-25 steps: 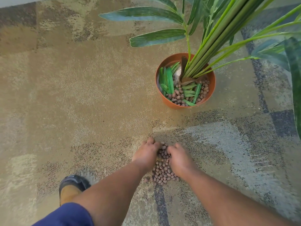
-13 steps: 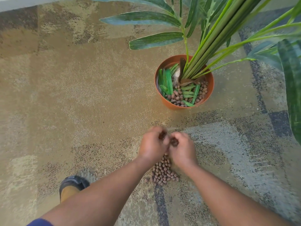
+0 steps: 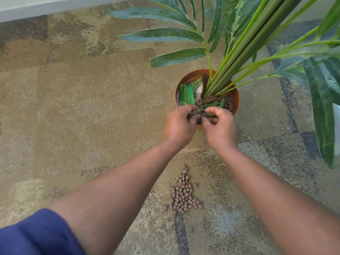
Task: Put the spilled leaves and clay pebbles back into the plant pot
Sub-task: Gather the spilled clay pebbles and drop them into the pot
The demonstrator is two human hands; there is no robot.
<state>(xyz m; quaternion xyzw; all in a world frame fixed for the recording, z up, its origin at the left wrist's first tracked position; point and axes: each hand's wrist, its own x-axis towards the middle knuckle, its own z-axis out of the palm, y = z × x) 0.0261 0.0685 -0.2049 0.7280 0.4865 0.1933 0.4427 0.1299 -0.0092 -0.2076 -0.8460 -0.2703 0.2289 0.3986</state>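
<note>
Cupping a scoop of clay pebbles between them, the left hand and right hand curl together over the near rim of the orange plant pot. Inside lie cut green leaves and more pebbles around the palm stems. A small spilled heap sits on the carpet between the forearms.

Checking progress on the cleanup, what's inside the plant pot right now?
Inside the plant pot: green stems, loose leaves and clay pebbles. The hands, cupping more pebbles, cover its near edge, so that part cannot be seen.
</note>
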